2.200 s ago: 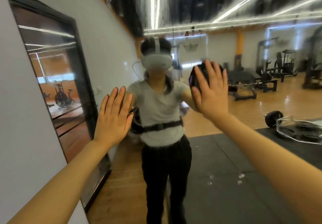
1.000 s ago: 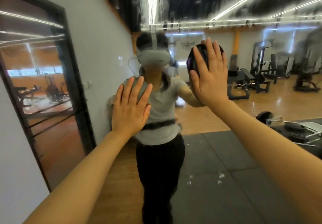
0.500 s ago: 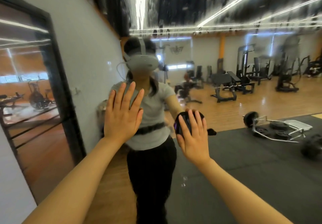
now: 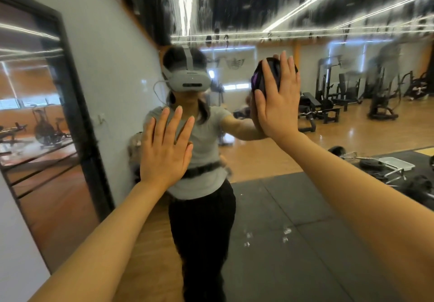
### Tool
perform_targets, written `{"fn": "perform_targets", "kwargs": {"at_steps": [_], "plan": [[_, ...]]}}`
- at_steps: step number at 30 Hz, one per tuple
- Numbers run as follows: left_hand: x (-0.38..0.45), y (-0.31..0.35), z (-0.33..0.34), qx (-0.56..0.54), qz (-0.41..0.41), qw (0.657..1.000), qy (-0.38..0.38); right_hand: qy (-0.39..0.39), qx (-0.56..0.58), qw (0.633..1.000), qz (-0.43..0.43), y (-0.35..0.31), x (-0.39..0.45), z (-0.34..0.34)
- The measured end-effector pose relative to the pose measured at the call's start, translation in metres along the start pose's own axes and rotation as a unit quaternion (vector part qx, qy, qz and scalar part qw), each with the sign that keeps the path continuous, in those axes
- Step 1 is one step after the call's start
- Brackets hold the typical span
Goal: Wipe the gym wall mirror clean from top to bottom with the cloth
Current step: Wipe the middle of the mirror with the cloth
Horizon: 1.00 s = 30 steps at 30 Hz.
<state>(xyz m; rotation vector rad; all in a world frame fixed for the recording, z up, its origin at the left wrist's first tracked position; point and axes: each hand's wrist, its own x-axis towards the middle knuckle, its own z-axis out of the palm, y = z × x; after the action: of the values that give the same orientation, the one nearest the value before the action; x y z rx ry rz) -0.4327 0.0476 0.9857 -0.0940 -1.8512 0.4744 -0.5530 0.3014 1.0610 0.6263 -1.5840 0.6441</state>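
The gym wall mirror (image 4: 305, 207) fills most of the view and shows my reflection. My right hand (image 4: 278, 104) presses a dark purple cloth (image 4: 258, 78) flat against the glass at about head height, fingers straight and spread. The cloth shows only at my fingertips and thumb side. My left hand (image 4: 165, 151) lies flat on the mirror lower and to the left, fingers spread, holding nothing. Smeary streaks (image 4: 258, 3) cover the mirror's upper band.
A black-framed door or panel (image 4: 77, 113) stands in the white wall (image 4: 14, 243) at the left. A few white specks (image 4: 285, 232) mark the lower glass. Benches, machines and a barbell appear only as reflections.
My right hand has slid the cloth back up from waist height to head height. My left hand has stayed flat on the glass. The view shifted slightly.
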Motion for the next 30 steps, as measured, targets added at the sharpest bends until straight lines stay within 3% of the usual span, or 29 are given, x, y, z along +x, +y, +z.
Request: {"fn": "perform_targets", "kwargs": {"at_steps": [8,18,23,30], "plan": [[-0.001,0.000,0.001,-0.001,-0.004,1.000,-0.004,0.003,-0.006,1.000,0.012,-0.001,-0.048,0.004],[0.001,0.000,0.001,0.000,0.005,1.000,0.004,-0.068,0.002,0.996,0.058,0.007,-0.181,0.004],[0.001,0.000,0.002,-0.001,0.000,1.000,0.021,-0.070,0.003,0.996,0.048,0.013,-0.157,0.000],[0.001,0.001,0.004,-0.006,0.003,0.999,0.033,-0.038,-0.010,0.998,0.054,0.040,-0.030,-0.015]]}}
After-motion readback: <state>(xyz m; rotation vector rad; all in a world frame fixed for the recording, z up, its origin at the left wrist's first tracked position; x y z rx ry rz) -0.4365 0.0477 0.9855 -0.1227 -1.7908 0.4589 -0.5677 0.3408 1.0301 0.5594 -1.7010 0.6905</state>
